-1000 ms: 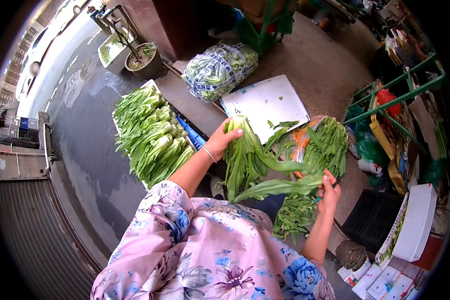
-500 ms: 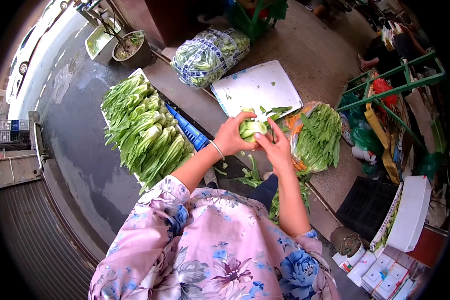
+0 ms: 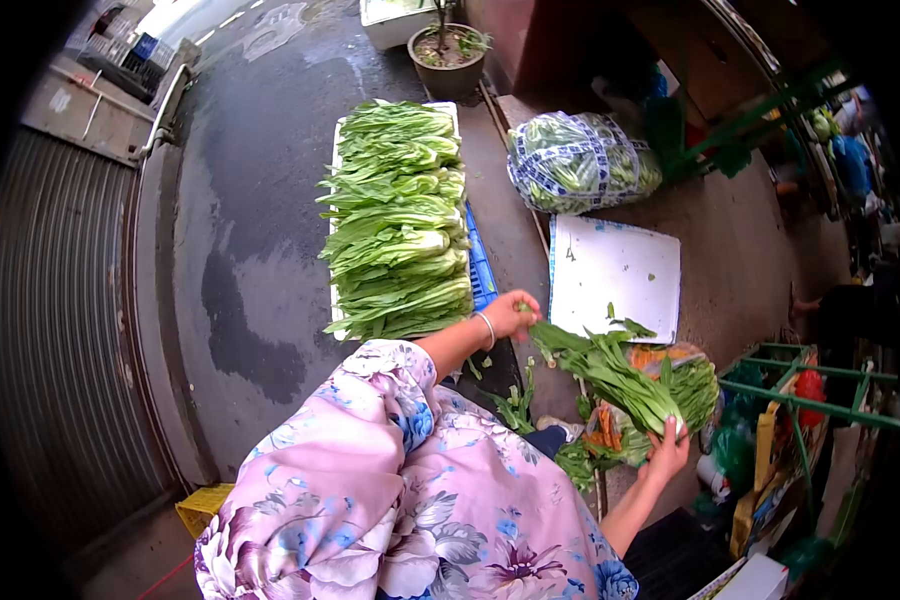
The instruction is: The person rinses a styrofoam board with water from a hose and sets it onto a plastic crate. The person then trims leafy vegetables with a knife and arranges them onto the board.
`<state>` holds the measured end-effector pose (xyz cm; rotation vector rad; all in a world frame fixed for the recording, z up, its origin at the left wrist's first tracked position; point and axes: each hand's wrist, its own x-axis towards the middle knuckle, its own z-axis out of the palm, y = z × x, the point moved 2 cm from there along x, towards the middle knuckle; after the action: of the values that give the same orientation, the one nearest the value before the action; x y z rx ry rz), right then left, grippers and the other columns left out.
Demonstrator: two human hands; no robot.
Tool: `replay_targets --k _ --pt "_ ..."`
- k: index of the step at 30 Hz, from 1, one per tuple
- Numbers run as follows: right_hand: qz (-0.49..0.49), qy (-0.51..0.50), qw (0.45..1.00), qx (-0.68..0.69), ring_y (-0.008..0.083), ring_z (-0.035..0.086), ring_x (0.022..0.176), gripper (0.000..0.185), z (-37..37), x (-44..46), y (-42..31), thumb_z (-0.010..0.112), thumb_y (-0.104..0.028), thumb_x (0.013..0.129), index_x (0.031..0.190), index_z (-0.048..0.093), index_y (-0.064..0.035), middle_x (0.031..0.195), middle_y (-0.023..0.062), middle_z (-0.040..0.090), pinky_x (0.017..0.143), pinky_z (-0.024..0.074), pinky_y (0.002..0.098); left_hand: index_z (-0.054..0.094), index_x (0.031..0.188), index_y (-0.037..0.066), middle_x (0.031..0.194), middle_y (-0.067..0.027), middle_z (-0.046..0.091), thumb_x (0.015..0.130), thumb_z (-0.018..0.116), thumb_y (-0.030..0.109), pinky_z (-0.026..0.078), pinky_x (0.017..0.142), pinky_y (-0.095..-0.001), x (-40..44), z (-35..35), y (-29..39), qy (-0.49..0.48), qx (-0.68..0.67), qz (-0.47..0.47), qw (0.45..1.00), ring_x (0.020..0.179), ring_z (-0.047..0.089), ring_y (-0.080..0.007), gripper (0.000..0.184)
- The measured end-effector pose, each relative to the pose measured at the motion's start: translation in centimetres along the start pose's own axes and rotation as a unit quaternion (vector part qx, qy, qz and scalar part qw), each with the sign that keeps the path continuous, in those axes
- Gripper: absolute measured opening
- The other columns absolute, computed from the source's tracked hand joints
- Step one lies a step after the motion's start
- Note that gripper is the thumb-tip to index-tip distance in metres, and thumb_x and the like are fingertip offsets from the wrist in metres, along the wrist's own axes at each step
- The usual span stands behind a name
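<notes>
A long-leaved lettuce (image 3: pixel 620 375) is stretched between my two hands, over the open plastic bag. My right hand (image 3: pixel 667 446) is closed around its pale base at the lower right. At the upper left, my left hand (image 3: pixel 513 314), with a bracelet on the wrist, has its fingers closed at the leaf tips. Just beyond the left hand, a pile of similar lettuces (image 3: pixel 400 225) lies in rows on a white tray, with a blue crate (image 3: pixel 481 265) under its edge. Loose lettuce in an orange-printed plastic bag (image 3: pixel 610 428) is partly hidden behind the held one.
A white foam lid (image 3: pixel 615 275) with leaf scraps lies ahead. Behind it sits a wrapped bundle of greens (image 3: pixel 582 162). A potted plant (image 3: pixel 448 60) stands farther off. On the right is a green metal frame (image 3: pixel 820 385). Trimmed leaves (image 3: pixel 515 405) litter the ground near my legs.
The lettuce was held base-up between both hands close together; now it lies sideways, base in my right hand. My hands have spread apart, and the view has turned toward the tray.
</notes>
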<state>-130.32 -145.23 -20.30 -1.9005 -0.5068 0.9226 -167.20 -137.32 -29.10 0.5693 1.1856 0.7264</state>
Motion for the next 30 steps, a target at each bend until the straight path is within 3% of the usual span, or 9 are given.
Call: replay_targets --k 8,11,12,13,17,23,25,27,30 --pt "-0.212 -0.031 0.966 -0.144 0.0158 0.054 0.085 0.035 6.4 0.9 -6.2 0.065 -0.008 0.076 0.107 0.052 0.003 0.1 0.011 0.057 0.078 0.0435 0.0268 0.037 0.128 0.022 0.087 0.001 0.045 0.082 0.057 0.012 0.048 0.075 -0.0316 -5.7 -2.4 -7.4 -0.102 -0.006 -0.158 0.982 0.084 0.049 -0.0101 0.051" --pt "-0.118 -0.15 0.981 -0.039 0.0086 0.053 0.073 0.03 15.6 -1.9 -11.0 0.06 -0.01 0.08 0.107 0.052 0.0006 0.096 0.007 0.057 0.044 0.0365 0.0196 0.031 0.132 0.027 0.095 -0.0006 0.044 0.083 0.056 0.014 0.047 0.076 -0.0322 -7.1 -4.1 -7.2 -0.071 0.016 -0.166 0.984 0.086 0.049 -0.0124 0.056" --pt "-0.119 -0.204 0.972 0.017 0.0076 0.052 0.068 0.029 19.2 -2.0 -11.6 0.058 -0.011 0.082 0.108 0.051 -0.0009 0.096 0.0061 0.057 0.04 0.0302 0.0191 0.032 0.132 0.028 0.119 -0.0099 0.045 0.081 0.057 0.014 0.05 0.07 -0.0368 -7.5 -5.1 -7.1 -0.064 0.023 -0.174 0.982 0.098 0.05 -0.0225 0.059" --pt "-0.118 -0.257 0.956 0.073 0.0065 0.051 0.063 0.028 22.9 -2.2 -12.2 0.056 -0.013 0.083 0.109 0.05 -0.0024 0.096 0.0052 0.057 0.035 0.0238 0.0185 0.033 0.132 0.026 0.1 -0.0035 0.048 0.082 0.057 0.018 0.047 0.07 -0.0313 -8.0 -5.8 -7.4 -0.034 0.015 -0.172 0.984 0.089 0.049 -0.0129 0.055" --pt "-0.035 -0.432 0.885 0.171 0.0217 0.061 0.079 0.032 39.6 -5.4 -14.1 0.054 -0.02 0.085 0.112 0.045 -0.0046 0.099 0.0092 0.057 0.036 0.0259 0.0181 0.039 0.127 0.017 0.111 -0.0034 0.053 0.082 0.055 0.02 0.045 0.072 -0.0326 -9.4 -10.6 -12.4 0.067 -0.091 -0.159 0.981 0.099 0.05 -0.0147 0.047" --pt "0.011 -0.64 0.735 0.224 0.0212 0.059 0.082 0.033 64.6 -7.2 -8.0 0.054 -0.017 0.085 0.114 0.043 -0.0052 0.099 0.0096 0.055 0.037 0.0259 0.0178 0.043 0.122 0.016 0.11 -0.0014 0.052 0.083 0.054 0.018 0.043 0.076 -0.0289 -15.1 -15.0 -21.2 0.238 -0.238 -0.169 0.926 0.095 0.05 -0.0109 0.04" --pt "-0.001 -0.604 0.786 0.133 0.0163 0.057 0.076 0.035 70.5 -6.8 -3.8 0.056 -0.008 0.081 0.114 0.047 -0.0067 0.096 0.007 0.056 0.042 0.0318 0.0184 0.044 0.12 0.015 0.109 -0.0017 0.052 0.083 0.055 0.015 0.043 0.075 -0.0265 -16.3 -14.6 -24.6 0.275 -0.284 -0.191 0.899 0.093 0.05 -0.0098 0.039" --pt "-0.194 -0.528 0.825 -0.061 0.0104 0.055 0.077 0.038 75.6 -3.8 2.7 0.055 0.0 0.074 0.111 0.052 -0.0077 0.093 0.0043 0.057 0.051 0.0385 0.0191 0.044 0.119 0.011 0.109 -0.0042 0.053 0.085 0.052 0.012 0.044 0.075 -0.0281 -17.3 -13.9 -26.7 0.287 -0.301 -0.223 0.882 0.094 0.051 -0.0127 0.035" --pt "-0.282 -0.499 0.818 -0.053 0.0094 0.055 0.082 0.043 75.9 -3.4 6.1 0.054 0.002 0.069 0.112 0.054 -0.0073 0.094 0.0046 0.059 0.067 0.0444 0.0224 0.045 0.117 0.01 0.105 -0.0039 0.054 0.084 0.053 0.012 0.043 0.074 -0.0262 -16.5 -13.1 -27.4 0.289 -0.285 -0.218 0.888 0.091 0.052 -0.0124 0.033"
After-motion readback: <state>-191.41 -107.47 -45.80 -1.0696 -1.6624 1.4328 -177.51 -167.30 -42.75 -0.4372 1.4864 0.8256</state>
